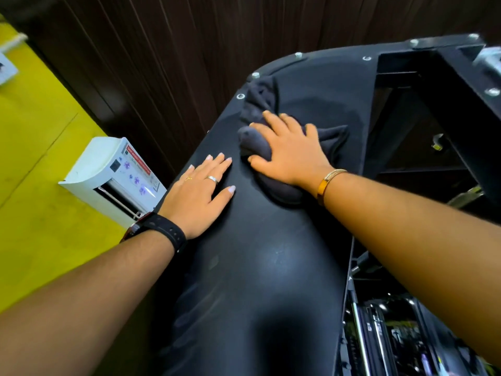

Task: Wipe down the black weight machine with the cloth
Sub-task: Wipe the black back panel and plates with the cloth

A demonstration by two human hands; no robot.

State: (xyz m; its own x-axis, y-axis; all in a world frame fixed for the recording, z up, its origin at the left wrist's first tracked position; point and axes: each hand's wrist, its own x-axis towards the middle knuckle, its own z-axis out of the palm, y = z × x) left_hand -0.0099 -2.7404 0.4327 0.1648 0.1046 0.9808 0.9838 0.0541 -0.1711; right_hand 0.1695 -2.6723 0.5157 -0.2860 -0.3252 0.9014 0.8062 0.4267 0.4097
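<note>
Forearms: two bare forearms are reaching in from the lower corners, closest to the lens, and angling towards the middle of the view.
Weight machine [257, 267]: its smooth black shroud is running up the centre from the bottom edge, and both hands are resting on it.
Left hand [199, 198]: it is lying palm down on the shroud's left side, with the fingers straight, slightly spread and holding nothing.
Wristwatch [162, 229]: a black strap is circling the left wrist.
Ring [212, 179]: a silver band is sitting on one left finger.
Right hand [291, 156]: it is pressing down on the cloth just beyond and to the right of the left hand. Its fingers are lying nearly straight and fanned over the fabric, and the thumb is resting against the side of a bunched fold.
Cloth [257, 143]: dark grey and crumpled, it is lying on the shroud's upper part. It is bulging out between thumb and forefinger and trailing towards the bolted rim.
Bangle [326, 183]: a gold band is sitting on the right wrist.
Bolts [240, 96]: silver heads are dotting the shroud's curved upper edge.
Frame [433, 90]: black steel members are standing to the right of the shroud.
Weight stack [379, 335]: blurred metal parts are showing at lower right, and their details are too unclear to tell.
Air conditioner [108, 169]: a white unit is hanging on the yellow wall [35, 158] at left.
Panelling [149, 50]: dark ribbed boards are filling the top of the view.
</note>
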